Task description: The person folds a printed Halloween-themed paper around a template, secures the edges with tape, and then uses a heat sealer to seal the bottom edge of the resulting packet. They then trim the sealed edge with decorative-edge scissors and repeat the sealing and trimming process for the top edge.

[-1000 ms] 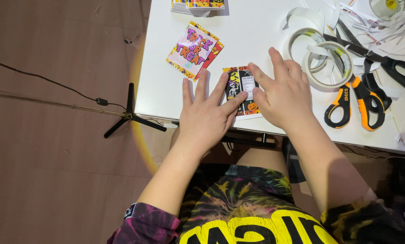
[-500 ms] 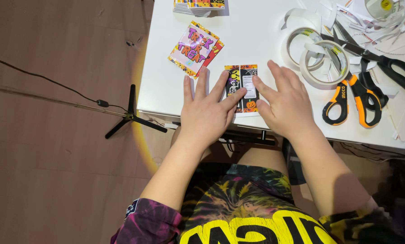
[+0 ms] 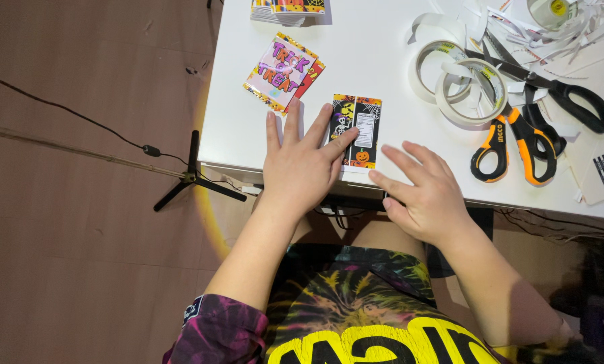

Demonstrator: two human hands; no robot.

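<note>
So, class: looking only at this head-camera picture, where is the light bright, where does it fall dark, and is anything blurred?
Head view: the white table is brightly lit and nearly washed out; the floor at left is dim, with a yellowish arc of flare beside the table edge; the left hand, right hand and printed wrapper look sharp; the far right under the table is in deep shadow.

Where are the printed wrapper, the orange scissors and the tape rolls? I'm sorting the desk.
printed wrapper [image 3: 360, 128]: head view, its middle panel.
orange scissors [image 3: 514, 145]: head view, the handles.
tape rolls [image 3: 450, 101]: head view, front roll's rim.
</note>
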